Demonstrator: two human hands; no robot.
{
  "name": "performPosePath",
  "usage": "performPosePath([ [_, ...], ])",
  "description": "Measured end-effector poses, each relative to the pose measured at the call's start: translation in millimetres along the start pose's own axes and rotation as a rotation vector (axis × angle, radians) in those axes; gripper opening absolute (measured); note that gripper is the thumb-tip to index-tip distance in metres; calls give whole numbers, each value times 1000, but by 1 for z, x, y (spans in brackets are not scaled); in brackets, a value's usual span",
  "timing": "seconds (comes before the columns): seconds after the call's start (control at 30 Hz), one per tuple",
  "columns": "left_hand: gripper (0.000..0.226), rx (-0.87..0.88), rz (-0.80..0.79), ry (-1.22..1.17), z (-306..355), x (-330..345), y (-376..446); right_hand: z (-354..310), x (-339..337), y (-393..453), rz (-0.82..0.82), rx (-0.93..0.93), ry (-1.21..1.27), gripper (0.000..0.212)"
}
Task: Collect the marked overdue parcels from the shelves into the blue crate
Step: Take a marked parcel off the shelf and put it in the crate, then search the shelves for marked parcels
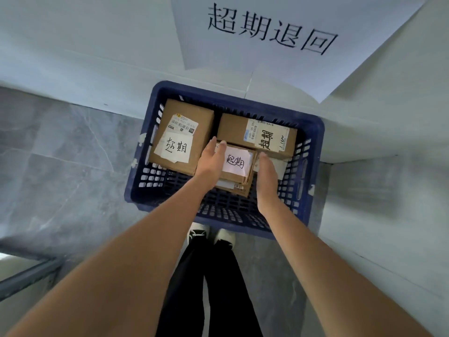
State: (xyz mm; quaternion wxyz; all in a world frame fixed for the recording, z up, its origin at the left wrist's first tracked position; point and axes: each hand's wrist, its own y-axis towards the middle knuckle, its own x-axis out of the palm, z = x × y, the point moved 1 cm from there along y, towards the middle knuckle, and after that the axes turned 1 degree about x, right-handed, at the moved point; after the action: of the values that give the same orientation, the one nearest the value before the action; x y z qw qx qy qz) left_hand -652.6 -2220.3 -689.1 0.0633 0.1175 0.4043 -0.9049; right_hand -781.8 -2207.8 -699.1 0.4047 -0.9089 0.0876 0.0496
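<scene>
blue crate (313, 152) | three marked parcels inside | hands flank smallest parcel (237, 166)

Blue crate (313, 152) on grey floor (60, 166)

Paper sign (279, 35), grey tiled floor (73, 154)
</scene>
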Motion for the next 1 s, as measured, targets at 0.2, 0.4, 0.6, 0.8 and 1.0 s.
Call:
performPosePath([
  [0.2, 65, 342, 84, 590, 10, -39, -88, -51, -8, -79, -181, -327, -630, 57],
  [0.4, 66, 315, 88, 753, 4, -121, -182, -85, 23, -187, -378, -578, -1178, 65],
  [0.6, 65, 153, 224, 718, -31, -224, -271, -85, 95, -291, -569, -672, -1503, 67],
  [0.8, 66, 0, 376, 651, -114, -304, -391, -42, 172, -411, -789, -780, -1712, 66],
  [1.0, 55, -265, 598, 150, -233, -355, -505, 37, 250, -523, -1038, -1039, -1896, 60],
])
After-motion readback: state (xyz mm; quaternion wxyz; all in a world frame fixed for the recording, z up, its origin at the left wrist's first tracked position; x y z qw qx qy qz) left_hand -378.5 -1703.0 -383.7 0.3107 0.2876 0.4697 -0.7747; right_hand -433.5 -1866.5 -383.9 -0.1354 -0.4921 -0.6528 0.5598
